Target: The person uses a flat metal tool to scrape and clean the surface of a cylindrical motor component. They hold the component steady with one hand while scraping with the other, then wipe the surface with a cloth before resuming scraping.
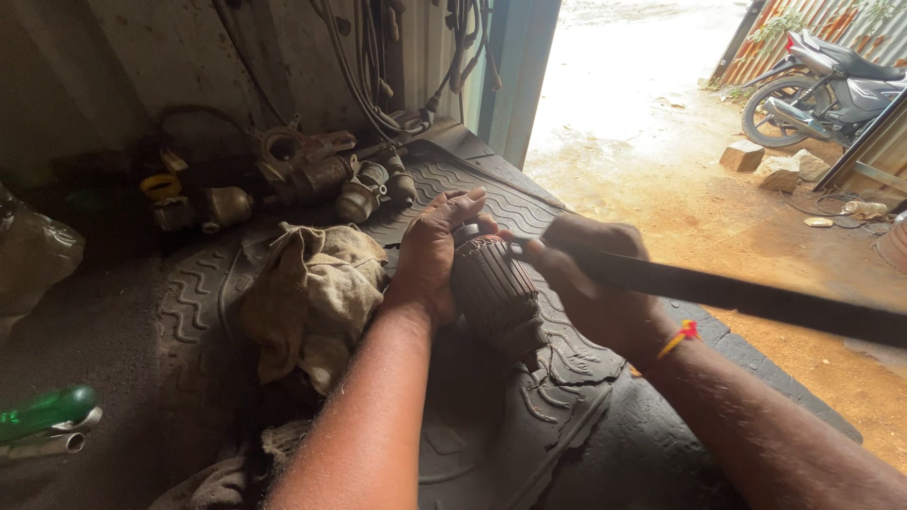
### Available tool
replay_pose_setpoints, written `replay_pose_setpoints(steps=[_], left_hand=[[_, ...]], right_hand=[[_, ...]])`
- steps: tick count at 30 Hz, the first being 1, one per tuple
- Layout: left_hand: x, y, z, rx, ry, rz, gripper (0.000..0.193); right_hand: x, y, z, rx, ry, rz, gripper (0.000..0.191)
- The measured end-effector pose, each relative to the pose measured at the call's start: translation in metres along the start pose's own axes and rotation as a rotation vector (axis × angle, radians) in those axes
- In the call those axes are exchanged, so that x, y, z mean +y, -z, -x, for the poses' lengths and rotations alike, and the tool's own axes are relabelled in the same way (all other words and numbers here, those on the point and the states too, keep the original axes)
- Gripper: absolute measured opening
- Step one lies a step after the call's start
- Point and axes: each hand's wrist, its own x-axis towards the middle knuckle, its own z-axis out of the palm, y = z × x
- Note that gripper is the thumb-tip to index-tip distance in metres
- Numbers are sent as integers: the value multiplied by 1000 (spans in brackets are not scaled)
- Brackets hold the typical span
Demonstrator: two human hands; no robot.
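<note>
— While the left hand (430, 255) wraps round it, we can see the armature (493, 293) clearly: a dark, ribbed cylinder, grimy, tilted above the rubber mat (529, 425).

— And where do we place it exactly?

— Between both hands, middle of our view, just right of the crumpled rag (312, 293). The left hand's fingers curl tight over its upper end.

— What about the right hand (595, 283)?

— We see it clenched on a long flat dark blade (737, 295), whose near end meets the armature's top while the rest runs off to the right.

— Behind them?

— Greasy engine parts (312, 175) against the wall, and a motorcycle (822, 80) outside.
</note>
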Motion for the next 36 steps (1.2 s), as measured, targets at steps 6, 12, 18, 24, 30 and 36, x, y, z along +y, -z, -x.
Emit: replay_pose_setpoints(steps=[6, 12, 18, 24, 30, 36], left_hand=[[-1, 0, 0, -29, -21, -6, 22], [-2, 1, 0, -71, -53, 37, 22], [2, -3, 4, 9, -17, -29, 22], [2, -1, 2, -16, -11, -4, 20], [0, 1, 3, -27, 4, 10, 19], [0, -2, 2, 34, 23, -43, 23]], right_hand=[[6, 15, 2, -107, 64, -173, 29], [3, -3, 2, -26, -238, -239, 28], [17, 22, 1, -143, 454, -139, 20], [31, 17, 10, -30, -456, -650, 29], [31, 4, 7, -110, -500, -328, 29], [34, 2, 4, -213, -614, -239, 28]])
